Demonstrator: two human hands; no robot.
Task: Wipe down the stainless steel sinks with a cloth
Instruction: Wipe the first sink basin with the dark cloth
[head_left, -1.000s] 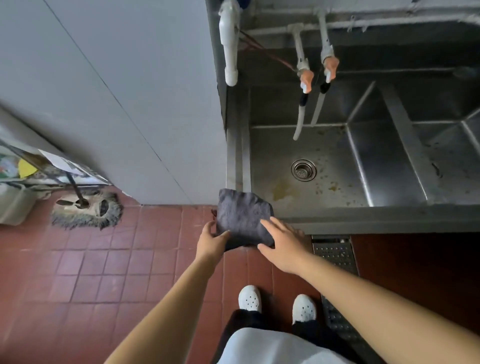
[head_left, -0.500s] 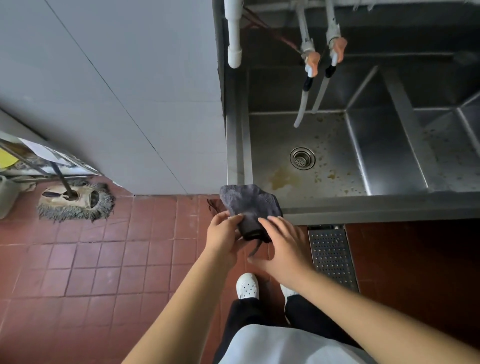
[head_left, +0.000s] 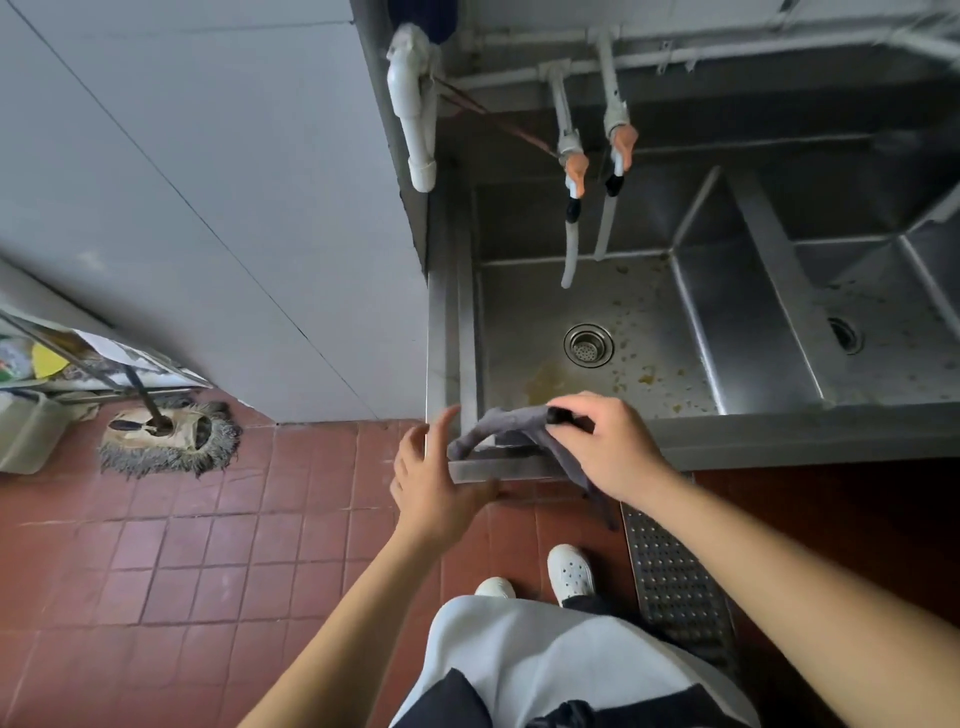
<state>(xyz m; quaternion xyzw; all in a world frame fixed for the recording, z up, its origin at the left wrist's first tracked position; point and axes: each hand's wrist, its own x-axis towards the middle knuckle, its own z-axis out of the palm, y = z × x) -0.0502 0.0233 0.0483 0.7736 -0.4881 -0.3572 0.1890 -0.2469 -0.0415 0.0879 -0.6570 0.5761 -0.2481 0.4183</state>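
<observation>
Currently pinching grey cloth (head_left: 511, 423) in right hand (head_left: 605, 447) over left sink (head_left: 587, 306) front rim, left hand (head_left: 434, 478) fingers spread, empty; loose one-handed pinch, dangling tail could slip floorward.

A dark grey cloth (head_left: 511, 423) is pinched in the right hand (head_left: 605, 447), bunched into a loose strip draped over the front rim of the stainless steel sinks (head_left: 779, 434), one end hanging below the hand. Beyond the hand, the near basin's floor is seen spotted with yellowish stains around a round drain.
</observation>
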